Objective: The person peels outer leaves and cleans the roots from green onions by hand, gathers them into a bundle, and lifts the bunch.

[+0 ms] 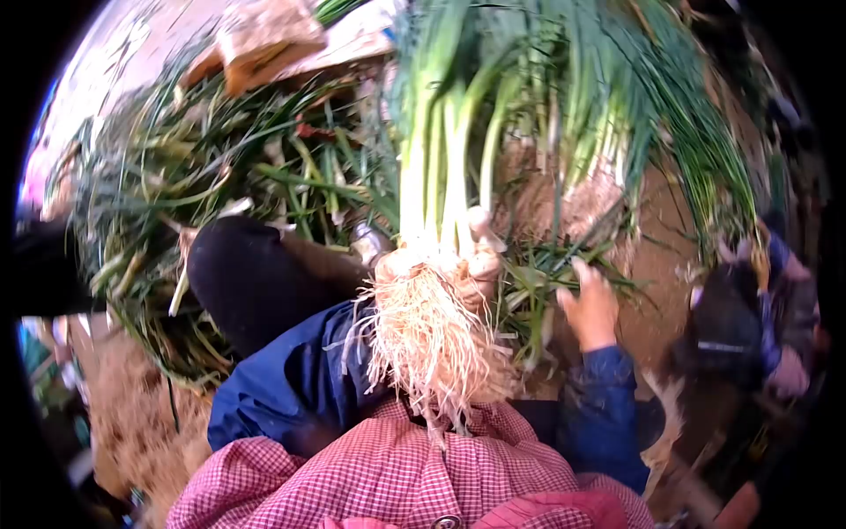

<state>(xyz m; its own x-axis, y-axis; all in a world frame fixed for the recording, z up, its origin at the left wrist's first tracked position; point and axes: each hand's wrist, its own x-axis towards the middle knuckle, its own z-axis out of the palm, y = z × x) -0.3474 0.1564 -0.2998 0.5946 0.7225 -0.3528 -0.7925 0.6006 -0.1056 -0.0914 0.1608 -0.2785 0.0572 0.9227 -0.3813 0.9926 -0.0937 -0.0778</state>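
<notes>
A bunch of green onions (436,176), with white stems and long green leaves, stands out in front of me with its tangled pale roots (436,331) hanging toward my lap. My left hand (480,260) is closed around the stems just above the roots, which hide part of it. To the right, my right hand (590,304) is held apart from the bunch with its fingers spread and nothing in them. Loose green leaves (529,291) lie on the ground between my hands.
More green onions (599,123) lie in a row ahead, roots toward me. A large heap of discarded leaves (176,185) spreads at the left, beside my dark-clothed knee (242,273). Another person (749,309) is at the far right, near more onions.
</notes>
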